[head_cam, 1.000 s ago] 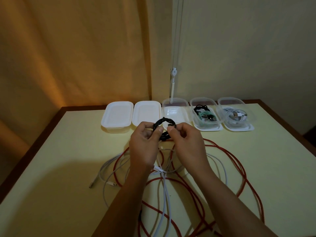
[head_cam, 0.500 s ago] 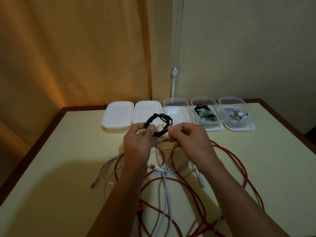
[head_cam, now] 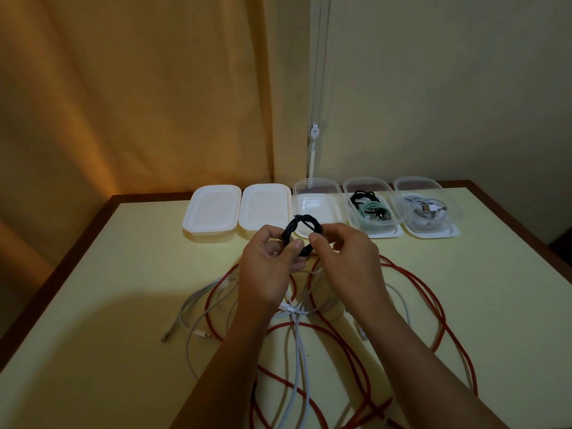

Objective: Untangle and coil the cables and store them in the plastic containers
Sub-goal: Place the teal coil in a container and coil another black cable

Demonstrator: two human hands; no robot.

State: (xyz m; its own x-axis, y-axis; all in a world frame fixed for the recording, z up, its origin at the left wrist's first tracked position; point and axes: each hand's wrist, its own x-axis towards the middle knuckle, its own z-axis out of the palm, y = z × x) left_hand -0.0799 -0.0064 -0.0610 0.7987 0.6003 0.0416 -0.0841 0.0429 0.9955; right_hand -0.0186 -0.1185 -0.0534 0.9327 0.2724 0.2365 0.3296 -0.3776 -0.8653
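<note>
On the yellow table (head_cam: 93, 305), my left hand (head_cam: 269, 267) and right hand (head_cam: 343, 261) have just tightened the black cable coil (head_cam: 301, 236), both pinching it; the empty container (head_cam: 315, 205) comes next

Only the person's two forearms and hands were in view. Both forearms were bare up to the lower edge of the picture, with no sleeve or cuff showing on either. The left hand (head_cam: 269, 267) and the right hand (head_cam: 348, 264) wore nothing: no glove, ring, watch or band could be seen. Short, unpainted nails showed on the thumbs (head_cam: 298, 244).
</note>
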